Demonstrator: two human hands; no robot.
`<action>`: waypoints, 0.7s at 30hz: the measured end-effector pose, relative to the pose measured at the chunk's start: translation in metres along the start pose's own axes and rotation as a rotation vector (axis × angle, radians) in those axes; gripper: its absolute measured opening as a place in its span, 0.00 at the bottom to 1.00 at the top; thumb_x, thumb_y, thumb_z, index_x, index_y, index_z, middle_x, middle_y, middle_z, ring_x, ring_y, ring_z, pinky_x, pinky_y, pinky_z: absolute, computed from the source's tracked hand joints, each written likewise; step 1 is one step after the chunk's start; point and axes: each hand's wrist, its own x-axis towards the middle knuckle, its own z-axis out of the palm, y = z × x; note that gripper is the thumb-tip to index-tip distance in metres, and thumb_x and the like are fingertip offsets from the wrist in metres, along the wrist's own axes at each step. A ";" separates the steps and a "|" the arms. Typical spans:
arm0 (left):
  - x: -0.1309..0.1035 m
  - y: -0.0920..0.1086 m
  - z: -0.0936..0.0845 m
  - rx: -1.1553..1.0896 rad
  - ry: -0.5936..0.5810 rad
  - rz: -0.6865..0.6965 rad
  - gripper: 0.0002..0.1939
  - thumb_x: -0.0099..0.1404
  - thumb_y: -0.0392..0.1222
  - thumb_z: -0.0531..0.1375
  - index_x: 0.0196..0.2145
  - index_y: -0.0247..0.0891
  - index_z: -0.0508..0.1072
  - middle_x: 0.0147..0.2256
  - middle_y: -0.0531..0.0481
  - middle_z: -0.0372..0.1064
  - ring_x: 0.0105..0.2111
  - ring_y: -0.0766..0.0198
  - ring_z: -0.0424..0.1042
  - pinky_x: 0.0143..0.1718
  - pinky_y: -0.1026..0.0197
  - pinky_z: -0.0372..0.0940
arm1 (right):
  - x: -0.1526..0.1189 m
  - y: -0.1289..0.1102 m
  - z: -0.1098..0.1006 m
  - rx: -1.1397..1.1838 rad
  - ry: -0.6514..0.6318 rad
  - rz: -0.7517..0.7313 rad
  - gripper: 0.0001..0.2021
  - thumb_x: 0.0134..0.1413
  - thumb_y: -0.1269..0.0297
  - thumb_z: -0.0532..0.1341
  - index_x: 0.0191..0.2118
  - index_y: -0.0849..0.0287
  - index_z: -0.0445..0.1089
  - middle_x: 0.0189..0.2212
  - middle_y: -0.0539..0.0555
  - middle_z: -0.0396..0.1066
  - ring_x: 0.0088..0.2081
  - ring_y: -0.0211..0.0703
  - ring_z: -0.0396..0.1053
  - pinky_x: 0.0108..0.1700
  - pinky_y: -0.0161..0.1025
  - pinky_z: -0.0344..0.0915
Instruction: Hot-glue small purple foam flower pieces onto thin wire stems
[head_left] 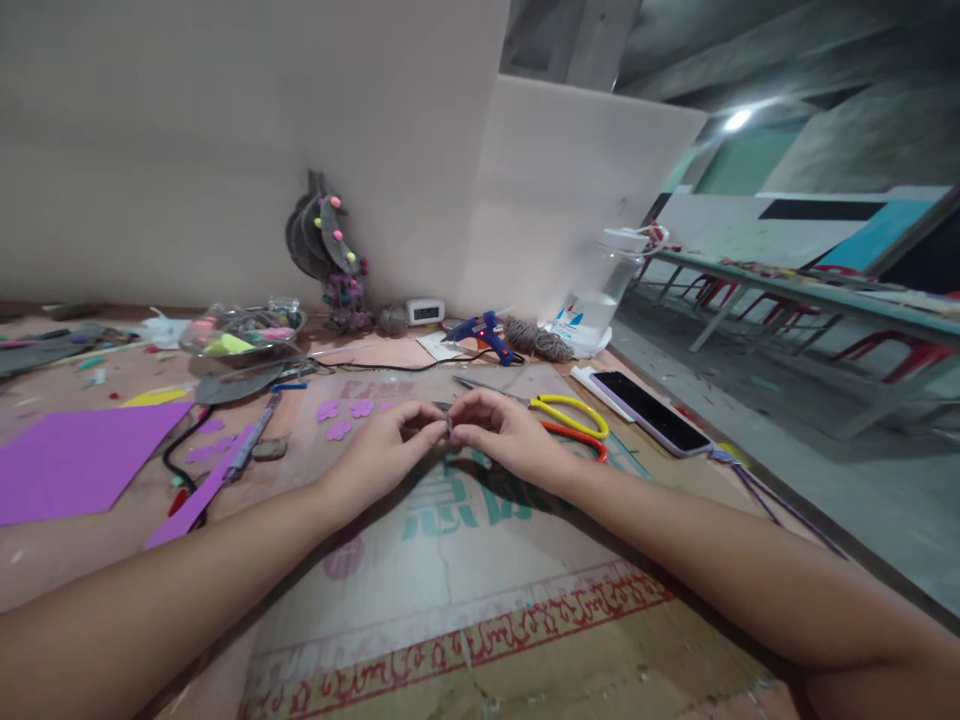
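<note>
My left hand (397, 440) and my right hand (510, 432) meet over the middle of the cardboard sheet (360, 625). Their fingertips are pinched together around a small purple piece (450, 428), mostly hidden by the fingers; its shape cannot be made out. Left of my left hand lie several small purple flower cutouts (338, 430). Scissors with yellow and orange handles (571, 415) lie just beyond my right hand, their blades partly covered by it.
A blue glue gun (484, 332), grey yarn (536, 340), a small white clock (425, 312) and a water bottle (596, 295) stand behind. Purple sheet (82, 460), pen (253, 437) and plastic tray (244, 340) are left. A phone (651, 410) lies by the right table edge.
</note>
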 end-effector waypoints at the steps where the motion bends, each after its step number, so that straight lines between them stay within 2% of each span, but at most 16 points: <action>1: 0.000 0.000 0.000 -0.002 -0.002 -0.002 0.10 0.62 0.46 0.55 0.35 0.38 0.71 0.33 0.51 0.72 0.34 0.61 0.70 0.36 0.61 0.63 | 0.000 0.000 0.001 -0.015 -0.002 0.003 0.10 0.48 0.66 0.64 0.38 0.59 0.66 0.32 0.50 0.71 0.34 0.37 0.70 0.40 0.37 0.67; 7: -0.001 0.000 0.000 0.005 0.001 -0.010 0.12 0.63 0.48 0.54 0.33 0.38 0.71 0.31 0.51 0.71 0.33 0.61 0.70 0.34 0.61 0.63 | -0.001 -0.001 0.000 -0.102 0.036 0.037 0.06 0.51 0.63 0.62 0.32 0.60 0.67 0.25 0.49 0.70 0.28 0.36 0.68 0.35 0.36 0.66; 11: -0.002 0.002 0.000 -0.125 0.059 -0.052 0.16 0.65 0.50 0.50 0.35 0.37 0.71 0.32 0.48 0.72 0.33 0.60 0.72 0.35 0.60 0.64 | 0.001 0.000 -0.002 -0.103 0.087 0.029 0.07 0.53 0.61 0.60 0.32 0.59 0.66 0.25 0.50 0.70 0.27 0.36 0.68 0.34 0.37 0.66; 16: -0.002 0.005 -0.001 -0.062 0.038 -0.063 0.13 0.62 0.49 0.55 0.30 0.37 0.71 0.27 0.51 0.70 0.30 0.61 0.70 0.33 0.61 0.63 | 0.001 0.000 -0.002 -0.152 0.087 0.008 0.07 0.54 0.60 0.59 0.33 0.59 0.67 0.26 0.50 0.70 0.29 0.37 0.68 0.35 0.37 0.66; 18: -0.002 0.005 -0.002 -0.092 0.104 -0.086 0.13 0.63 0.49 0.54 0.29 0.37 0.69 0.26 0.52 0.67 0.28 0.64 0.68 0.30 0.63 0.61 | 0.001 -0.002 -0.005 -0.247 0.105 -0.027 0.08 0.55 0.60 0.58 0.35 0.59 0.68 0.29 0.51 0.71 0.30 0.37 0.68 0.36 0.37 0.65; 21: -0.001 0.001 -0.002 -0.186 0.198 -0.104 0.14 0.64 0.51 0.53 0.30 0.38 0.67 0.27 0.54 0.64 0.28 0.66 0.66 0.30 0.64 0.61 | 0.003 -0.006 -0.016 -0.531 0.151 -0.100 0.07 0.54 0.61 0.60 0.36 0.58 0.70 0.31 0.53 0.71 0.32 0.39 0.67 0.36 0.38 0.63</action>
